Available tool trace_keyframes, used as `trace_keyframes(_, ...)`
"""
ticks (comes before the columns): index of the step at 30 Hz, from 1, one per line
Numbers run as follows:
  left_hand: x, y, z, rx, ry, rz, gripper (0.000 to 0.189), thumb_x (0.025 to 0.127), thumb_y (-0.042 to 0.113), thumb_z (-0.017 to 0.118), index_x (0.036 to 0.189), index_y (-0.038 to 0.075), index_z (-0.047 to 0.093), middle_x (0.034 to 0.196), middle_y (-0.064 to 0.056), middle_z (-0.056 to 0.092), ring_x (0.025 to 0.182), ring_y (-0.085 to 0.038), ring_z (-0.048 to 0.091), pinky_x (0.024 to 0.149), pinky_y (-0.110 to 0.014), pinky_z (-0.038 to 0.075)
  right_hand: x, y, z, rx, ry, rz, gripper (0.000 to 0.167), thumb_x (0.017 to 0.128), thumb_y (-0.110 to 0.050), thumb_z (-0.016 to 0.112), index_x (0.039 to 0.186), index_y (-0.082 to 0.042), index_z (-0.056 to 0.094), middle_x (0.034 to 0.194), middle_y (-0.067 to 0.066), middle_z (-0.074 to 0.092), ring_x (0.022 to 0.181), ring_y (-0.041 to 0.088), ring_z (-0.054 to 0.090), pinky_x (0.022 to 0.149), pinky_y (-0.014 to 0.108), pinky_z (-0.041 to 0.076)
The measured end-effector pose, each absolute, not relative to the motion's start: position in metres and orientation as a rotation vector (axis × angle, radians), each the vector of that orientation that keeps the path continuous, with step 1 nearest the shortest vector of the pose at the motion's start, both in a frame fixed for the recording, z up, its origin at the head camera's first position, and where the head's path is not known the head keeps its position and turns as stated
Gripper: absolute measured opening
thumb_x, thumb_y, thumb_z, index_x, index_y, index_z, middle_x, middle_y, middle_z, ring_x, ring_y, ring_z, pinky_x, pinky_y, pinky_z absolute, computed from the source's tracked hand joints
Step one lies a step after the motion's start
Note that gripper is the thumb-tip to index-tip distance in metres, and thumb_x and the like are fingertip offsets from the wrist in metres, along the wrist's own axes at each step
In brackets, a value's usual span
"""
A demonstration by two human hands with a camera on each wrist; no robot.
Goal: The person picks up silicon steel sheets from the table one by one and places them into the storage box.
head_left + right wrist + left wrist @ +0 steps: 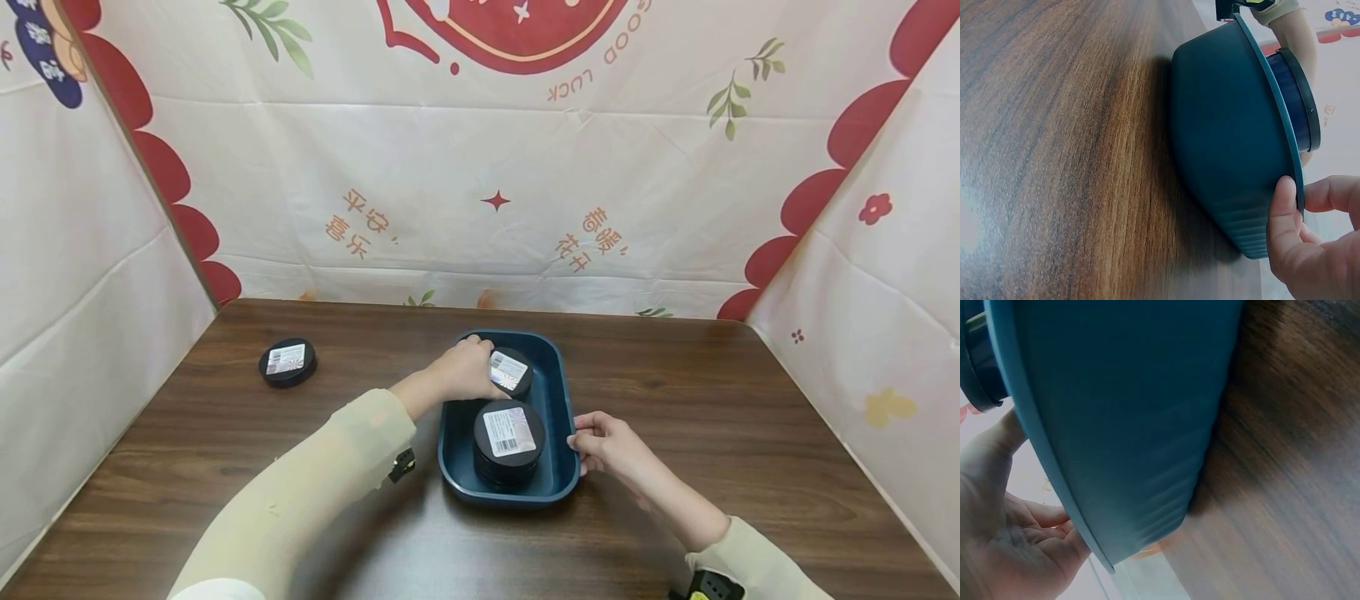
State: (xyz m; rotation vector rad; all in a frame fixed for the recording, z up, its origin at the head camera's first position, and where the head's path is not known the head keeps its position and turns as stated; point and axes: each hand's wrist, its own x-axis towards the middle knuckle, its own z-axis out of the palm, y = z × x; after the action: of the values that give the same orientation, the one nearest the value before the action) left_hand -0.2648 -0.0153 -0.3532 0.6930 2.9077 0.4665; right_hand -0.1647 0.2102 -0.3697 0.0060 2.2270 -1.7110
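Observation:
A dark blue tray point(553, 450) stands on the table, holding round black lidded jars with white labels. The front jar point(508, 437) seems to be stacked on another and rises above the rim. Behind it is a rear jar point(512, 372), held by my left hand point(461, 371) between thumb and fingers, over the tray's left side. In the left wrist view the tray wall hides the held jar and the fingertips. My right hand point(611, 446) pinches the tray's right rim, thumb outside the wall, as the right wrist view shows.
A single black jar point(287, 362) with a white label lies at the table's back left. The brown wooden table point(697, 400) is bordered behind and at the sides by a white printed cloth point(465, 150) with red scallops.

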Motion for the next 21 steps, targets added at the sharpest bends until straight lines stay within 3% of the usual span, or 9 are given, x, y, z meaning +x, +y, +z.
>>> trace_keyframes(14, -0.2612, -0.0160, -0.3527, 0.679, 2.900, 0.464, 0.089, 0.071, 0.052, 0.075, 0.133, -0.003, 0.044, 0.122, -0.016, 0.052, 0.104, -0.023, 0.051, 0.091, -0.035, 0.047, -0.1632, 0.2093, -0.3683, 0.004, 2.235, -1.701, 0.037, 0.087, -0.003, 0.050, 0.117, 0.016, 0.041, 0.089, 0.017, 0.056, 0.067, 0.019, 0.055, 0.061, 0.028, 0.052)
trace_keyframes(21, -0.2599, -0.0171, -0.3514, 0.704, 2.911, 0.427, 0.094, 0.072, 0.057, 0.071, 0.136, -0.005, 0.039, 0.133, -0.018, 0.046, 0.117, -0.027, 0.047, 0.098, -0.038, 0.043, -0.1620, 0.2096, -0.3673, -0.004, 2.246, -1.694, 0.037, 0.087, -0.003, 0.051, 0.117, 0.016, 0.041, 0.089, 0.018, 0.057, 0.068, 0.020, 0.056, 0.061, 0.028, 0.052)
